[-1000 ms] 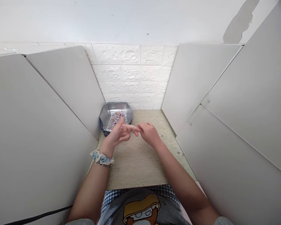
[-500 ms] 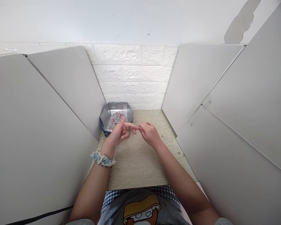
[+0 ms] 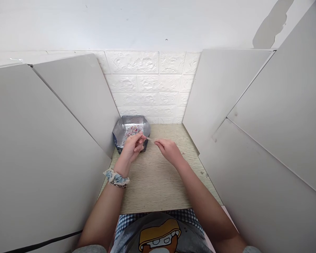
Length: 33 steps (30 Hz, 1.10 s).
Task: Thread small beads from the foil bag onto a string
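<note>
A silver foil-lined tray (image 3: pixel 119 130) of small pink and white beads (image 3: pixel 131 129) sits at the back left of the wooden table (image 3: pixel 152 182). My left hand (image 3: pixel 133 146) hovers at the tray's front edge, fingers pinched together on something thin and pale. My right hand (image 3: pixel 168 149) is just to its right, fingers curled in a pinch, and a fine thread-like piece (image 3: pixel 150 140) runs between the two hands. What exactly they hold is too small to name. A blue and white scrunchie (image 3: pixel 116 177) is on my left wrist.
Grey boards (image 3: pixel 55 140) wall in the table on the left and right (image 3: pixel 252 140), and a white brick-pattern wall (image 3: pixel 147 84) closes the back. A few tiny beads (image 3: pixel 204 173) lie near the table's right edge.
My hands were touching fingertip to fingertip; now they have drawn a little apart. The left hand's outstretched finger has curled in and the hand has moved back toward the tray.
</note>
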Available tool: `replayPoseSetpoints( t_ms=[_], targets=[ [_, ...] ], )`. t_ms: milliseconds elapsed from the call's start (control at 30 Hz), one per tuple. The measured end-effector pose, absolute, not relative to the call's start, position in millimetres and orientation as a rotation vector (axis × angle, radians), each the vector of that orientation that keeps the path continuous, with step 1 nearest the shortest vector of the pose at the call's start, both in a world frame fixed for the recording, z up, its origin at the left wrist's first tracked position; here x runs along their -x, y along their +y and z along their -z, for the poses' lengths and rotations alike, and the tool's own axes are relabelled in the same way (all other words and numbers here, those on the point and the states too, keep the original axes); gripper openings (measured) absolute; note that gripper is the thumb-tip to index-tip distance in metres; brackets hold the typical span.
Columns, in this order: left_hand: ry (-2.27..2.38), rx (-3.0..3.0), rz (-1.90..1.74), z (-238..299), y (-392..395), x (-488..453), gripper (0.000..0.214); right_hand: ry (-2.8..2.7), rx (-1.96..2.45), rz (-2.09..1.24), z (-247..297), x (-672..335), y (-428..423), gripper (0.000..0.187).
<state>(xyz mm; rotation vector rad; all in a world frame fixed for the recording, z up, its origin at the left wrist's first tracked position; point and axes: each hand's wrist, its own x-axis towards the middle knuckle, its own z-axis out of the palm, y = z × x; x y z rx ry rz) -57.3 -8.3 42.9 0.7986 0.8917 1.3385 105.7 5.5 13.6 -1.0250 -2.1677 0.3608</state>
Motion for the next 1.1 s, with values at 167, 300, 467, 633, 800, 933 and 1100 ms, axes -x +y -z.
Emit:
replayPoseSetpoints(
  t_ms=[167,300,467,633,800,933,1100],
  targets=[
    [0.846,-0.694,-1.454,-52.5,-11.4,66.6,0.023,-2.045,1.272,-0.302,-19.4,-116.4,9.7,0.022],
    [0.855,-0.708,-1.413,-53.6,-12.9,69.8,0.022,-1.856,1.174,-0.496,-22.3,-116.0,9.2,0.023],
    [0.874,-0.842,-1.189,-48.5,-14.4,65.4,0.023,-1.764,0.847,-1.016,-18.1,-98.6,2.1,0.042],
    [0.873,-0.934,-0.968,-44.9,-14.1,61.5,0.027,-1.720,0.678,-1.408,-15.6,-85.9,-4.7,0.039],
    [0.903,-0.924,-1.062,-47.1,-14.2,64.2,0.025,-1.590,0.949,-1.395,-19.2,-92.4,-1.7,0.028],
    [0.894,-0.916,-1.126,-49.6,-15.5,68.3,0.025,-1.569,1.009,-1.285,-24.9,-107.2,6.1,0.027],
    [0.881,-0.925,-1.142,-51.2,-16.3,70.2,0.026,-1.456,1.142,-1.076,-27.5,-122.8,16.4,0.027]
  ],
)
